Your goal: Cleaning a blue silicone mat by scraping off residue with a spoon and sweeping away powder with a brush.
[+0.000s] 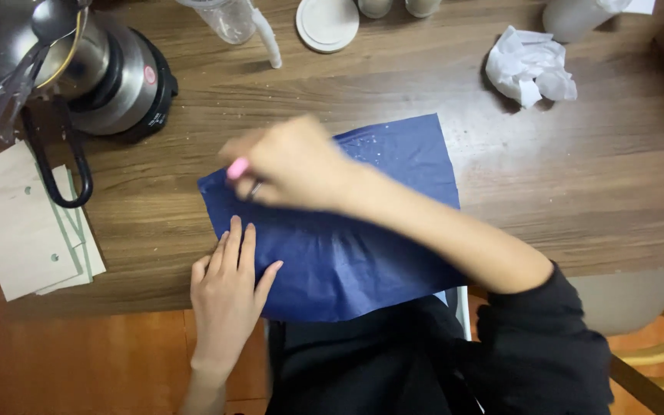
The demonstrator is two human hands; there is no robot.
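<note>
Left hand (pixel 228 288) lies flat, fingers spread open, pinning the near-left corner of the blue cloth (pixel 363 246) on the wooden table (pixel 578 177). Right hand (pixel 293 163), blurred, is curled around a pink marker (pixel 237 168), its tip on the cloth's upper-left edge, just beyond the left fingertips.

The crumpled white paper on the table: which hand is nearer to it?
Right. The right hand is left of the crumpled paper, over the blue sheet; the left hand rests farther away on the sheet's near-left edge.
</note>
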